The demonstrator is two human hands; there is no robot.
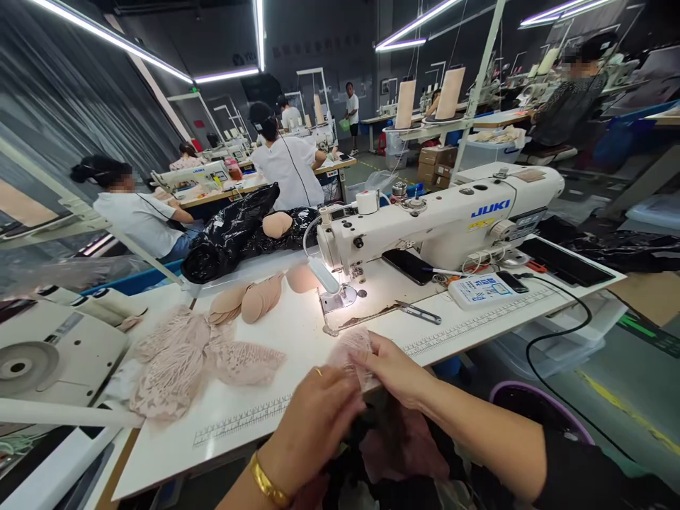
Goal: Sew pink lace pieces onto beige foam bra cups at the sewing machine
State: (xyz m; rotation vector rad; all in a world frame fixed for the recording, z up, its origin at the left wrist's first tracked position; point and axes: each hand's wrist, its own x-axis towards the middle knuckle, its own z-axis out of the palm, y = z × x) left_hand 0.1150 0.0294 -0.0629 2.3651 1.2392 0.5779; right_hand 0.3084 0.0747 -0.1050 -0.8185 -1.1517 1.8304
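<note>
At the table's front edge, both my hands hold a small piece of pale pink lace fabric [348,346]. My right hand [394,367] pinches its right side between thumb and fingers. Slightly blurred, my left hand [321,407] has its fingers curled at the lower left of the lace. Just beyond is the lit needle area of a white JUKI sewing machine [414,227]. More pink lace pieces [173,361] lie heaped to the left, beside overlapping beige oval pads [261,297]. Pinkish cloth [406,446] hangs on my lap below the hands.
Thread snips [418,312] lie right of the needle, near a phone [408,266] and a white box [479,291]. A black plastic bag [234,234] sits behind the table. Another machine [47,354] stands at left, a purple-rimmed bin [536,397] at lower right. Co-workers sit farther back.
</note>
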